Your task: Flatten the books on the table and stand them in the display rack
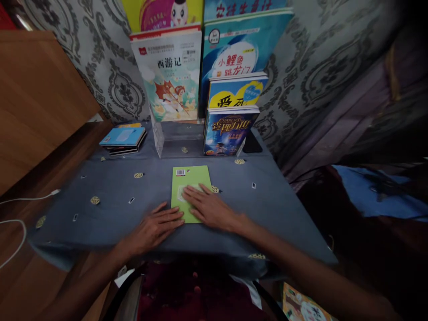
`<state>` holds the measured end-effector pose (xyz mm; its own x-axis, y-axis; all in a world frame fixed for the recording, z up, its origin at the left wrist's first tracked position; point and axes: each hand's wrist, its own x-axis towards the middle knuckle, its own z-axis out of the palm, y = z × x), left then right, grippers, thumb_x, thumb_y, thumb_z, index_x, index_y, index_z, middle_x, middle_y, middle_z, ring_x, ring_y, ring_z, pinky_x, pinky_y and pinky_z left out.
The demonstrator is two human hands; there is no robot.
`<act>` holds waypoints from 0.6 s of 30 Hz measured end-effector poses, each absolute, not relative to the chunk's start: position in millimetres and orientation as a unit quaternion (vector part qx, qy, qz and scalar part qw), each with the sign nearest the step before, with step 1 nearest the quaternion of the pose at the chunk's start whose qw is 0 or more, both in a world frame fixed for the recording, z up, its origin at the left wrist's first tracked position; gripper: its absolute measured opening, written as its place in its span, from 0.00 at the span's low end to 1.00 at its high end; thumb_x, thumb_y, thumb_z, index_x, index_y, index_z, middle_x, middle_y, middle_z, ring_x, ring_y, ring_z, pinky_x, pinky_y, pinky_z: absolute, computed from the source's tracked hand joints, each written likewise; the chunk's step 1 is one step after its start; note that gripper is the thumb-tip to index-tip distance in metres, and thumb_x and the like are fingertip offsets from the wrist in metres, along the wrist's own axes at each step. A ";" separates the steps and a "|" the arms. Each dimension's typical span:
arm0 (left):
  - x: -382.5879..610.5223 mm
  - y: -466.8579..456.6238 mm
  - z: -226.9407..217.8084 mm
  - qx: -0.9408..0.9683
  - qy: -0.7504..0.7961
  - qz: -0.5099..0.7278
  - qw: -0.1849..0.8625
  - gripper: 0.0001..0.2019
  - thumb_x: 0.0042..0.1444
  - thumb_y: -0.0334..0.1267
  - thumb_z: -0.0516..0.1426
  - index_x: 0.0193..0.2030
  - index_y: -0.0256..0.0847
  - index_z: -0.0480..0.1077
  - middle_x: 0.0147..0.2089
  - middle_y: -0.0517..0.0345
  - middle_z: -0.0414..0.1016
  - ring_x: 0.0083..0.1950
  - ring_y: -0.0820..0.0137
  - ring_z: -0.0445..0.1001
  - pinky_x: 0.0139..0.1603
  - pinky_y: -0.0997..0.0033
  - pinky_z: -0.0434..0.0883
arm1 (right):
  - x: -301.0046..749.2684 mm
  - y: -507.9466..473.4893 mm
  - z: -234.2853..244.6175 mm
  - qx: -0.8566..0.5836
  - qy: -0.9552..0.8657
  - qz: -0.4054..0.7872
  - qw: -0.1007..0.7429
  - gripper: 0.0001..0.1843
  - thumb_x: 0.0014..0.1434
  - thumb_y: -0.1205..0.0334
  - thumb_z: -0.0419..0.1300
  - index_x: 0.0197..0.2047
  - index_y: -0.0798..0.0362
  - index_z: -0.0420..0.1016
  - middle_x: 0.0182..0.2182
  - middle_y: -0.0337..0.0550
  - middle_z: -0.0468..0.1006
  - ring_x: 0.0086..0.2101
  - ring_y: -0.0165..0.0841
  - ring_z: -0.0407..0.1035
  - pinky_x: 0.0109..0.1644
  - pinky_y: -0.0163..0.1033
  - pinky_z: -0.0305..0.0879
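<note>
A green book (190, 175) lies closed on the table in front of me, with a barcode at its upper left. My right hand (209, 206) rests flat on the cover, fingers stretched toward the upper left. Beside the book's lower left edge is my left hand (157, 226). Its fingers are extended over the cloth and the tips touch or slightly overlap the book. Behind the book stands a clear display rack (160, 140) with several books in tiers, among them a white-covered book (170, 76) and a dark blue book (229, 133).
A small stack of books (123, 136) sits at the table's back left. A dark phone-like object (253, 143) lies right of the rack. The table has a grey-blue patterned cloth (110, 178). White cables (30, 199) run at the left, and a colourful book (302, 305) lies low at the right.
</note>
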<state>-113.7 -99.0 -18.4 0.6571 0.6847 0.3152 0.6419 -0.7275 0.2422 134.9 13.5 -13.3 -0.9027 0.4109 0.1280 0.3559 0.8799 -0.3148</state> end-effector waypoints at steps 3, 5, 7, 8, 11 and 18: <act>-113.9 -99.2 -20.7 0.905 0.375 0.190 0.062 0.21 0.69 0.32 0.52 0.67 0.49 0.64 0.64 0.56 0.73 0.69 0.67 0.66 0.72 0.48 0.58 | 141.1 -2.6 -11.6 -0.160 -0.969 0.169 0.087 0.32 0.70 0.56 0.52 0.74 0.53 0.52 0.71 0.50 0.56 0.70 0.40 0.47 0.75 0.54 0.38; -113.9 -99.5 -21.4 0.904 0.380 0.186 0.064 0.21 0.69 0.32 0.52 0.67 0.50 0.64 0.64 0.56 0.73 0.69 0.67 0.67 0.72 0.48 0.58 | 150.8 -8.2 -9.9 -0.154 -0.967 0.183 0.093 0.35 0.70 0.54 0.54 0.75 0.51 0.48 0.72 0.49 0.54 0.71 0.39 0.46 0.75 0.54 0.37; -113.6 -99.9 -21.9 0.904 0.382 0.184 0.057 0.21 0.69 0.32 0.51 0.67 0.50 0.64 0.63 0.56 0.74 0.68 0.67 0.67 0.72 0.49 0.58 | 161.7 -11.5 -8.4 -0.157 -0.963 0.190 0.105 0.37 0.70 0.54 0.55 0.75 0.49 0.45 0.72 0.47 0.54 0.71 0.38 0.46 0.75 0.53 0.39; -113.4 -100.2 -22.0 0.905 0.380 0.184 0.053 0.21 0.70 0.32 0.51 0.67 0.50 0.64 0.63 0.56 0.74 0.68 0.67 0.67 0.72 0.49 0.58 | 166.7 -12.7 -8.0 -0.161 -0.962 0.191 0.112 0.37 0.70 0.54 0.55 0.75 0.48 0.43 0.72 0.47 0.54 0.71 0.38 0.46 0.75 0.53 0.40; -112.2 -100.6 -22.0 0.903 0.388 0.177 0.048 0.21 0.70 0.34 0.51 0.68 0.51 0.61 0.64 0.55 0.73 0.69 0.67 0.67 0.72 0.50 0.58 | 176.5 -15.9 -9.0 -0.185 -0.957 0.185 0.127 0.38 0.70 0.56 0.55 0.76 0.50 0.43 0.72 0.49 0.54 0.71 0.39 0.45 0.75 0.55 0.42; -107.0 -88.2 -17.2 0.886 0.450 0.104 0.044 0.36 0.68 0.47 0.54 0.76 0.49 0.40 0.77 0.49 0.48 0.76 0.57 0.50 0.73 0.47 0.55 | 177.8 -19.3 -12.5 -0.211 -0.949 0.190 0.134 0.41 0.67 0.56 0.59 0.75 0.50 0.44 0.71 0.53 0.55 0.71 0.42 0.46 0.74 0.57 0.43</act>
